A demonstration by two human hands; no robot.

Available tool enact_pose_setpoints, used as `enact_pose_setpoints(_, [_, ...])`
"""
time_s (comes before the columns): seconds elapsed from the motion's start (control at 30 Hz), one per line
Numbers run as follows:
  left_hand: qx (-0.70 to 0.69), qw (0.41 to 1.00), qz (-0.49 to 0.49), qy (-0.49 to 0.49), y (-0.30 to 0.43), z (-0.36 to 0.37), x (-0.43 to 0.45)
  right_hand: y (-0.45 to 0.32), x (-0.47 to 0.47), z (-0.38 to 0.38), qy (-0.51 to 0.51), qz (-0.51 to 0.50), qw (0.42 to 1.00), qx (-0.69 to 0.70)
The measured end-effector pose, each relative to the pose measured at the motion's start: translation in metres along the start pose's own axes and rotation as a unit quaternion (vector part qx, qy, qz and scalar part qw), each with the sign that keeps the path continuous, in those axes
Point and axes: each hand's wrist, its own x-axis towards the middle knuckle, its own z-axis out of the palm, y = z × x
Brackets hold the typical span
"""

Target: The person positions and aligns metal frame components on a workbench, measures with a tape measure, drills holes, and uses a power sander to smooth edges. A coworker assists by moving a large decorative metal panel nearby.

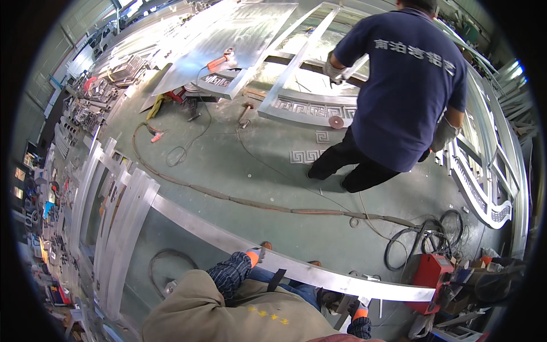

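A long, flat silvery metal bar point(295, 266) lies across the view before me, from the stacked metal profiles at the left to the red machine at the right. My left hand point(257, 255), in a dark glove with an orange cuff, is closed around the bar near its middle. At the lower right, my right hand point(358, 308), in a similar glove, is at the bar's near edge by a pale metal piece; its fingers are partly hidden, so its hold is unclear. A dark strap point(276, 280) hangs below the bar between my hands.
A co-worker point(410, 85) stands ahead among metal frames. A wrapped cable point(256, 206) crosses the floor towards coiled cables point(421, 239) and a red machine point(431, 273). Stacked metal profiles point(124, 239) stand left. A hammer point(246, 112), an orange angle grinder point(217, 63) and key-pattern metal panels point(304, 157) lie ahead.
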Motion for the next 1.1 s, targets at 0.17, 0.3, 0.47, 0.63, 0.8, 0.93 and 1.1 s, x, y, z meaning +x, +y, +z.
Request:
enact_pose_setpoints(0.17, [0.025,0.989,-0.011,0.143,-0.010,-0.092,-0.032,0.009,-0.010,0.076,-0.063,-0.034,0.996,-0.049])
enact_pose_setpoints(0.3, [0.001,0.986,0.039,0.162,0.022,-0.098,-0.045,0.051,0.021,0.070,-0.110,-0.151,0.976,-0.114])
enact_pose_setpoints(0.47, [0.361,0.835,-0.157,0.386,0.017,-0.228,-0.082,-0.055,-0.121,0.242,-0.164,-0.235,0.899,-0.331])
enact_pose_setpoints(0.63, [0.350,0.895,-0.148,0.233,0.044,-0.269,-0.066,-0.178,-0.195,0.351,-0.163,-0.318,0.897,-0.260])
enact_pose_setpoints(0.8, [0.389,0.893,-0.165,0.156,0.050,-0.285,-0.014,-0.243,-0.256,0.463,-0.146,-0.449,0.792,-0.387])
enact_pose_setpoints(0.93, [0.355,0.873,-0.185,0.278,0.049,-0.238,-0.019,-0.251,-0.290,0.489,-0.140,-0.496,0.725,-0.458])
enact_pose_setpoints(1.1, [0.304,0.890,-0.183,0.286,0.067,-0.235,-0.054,-0.264,-0.307,0.466,-0.109,-0.407,0.751,-0.509])
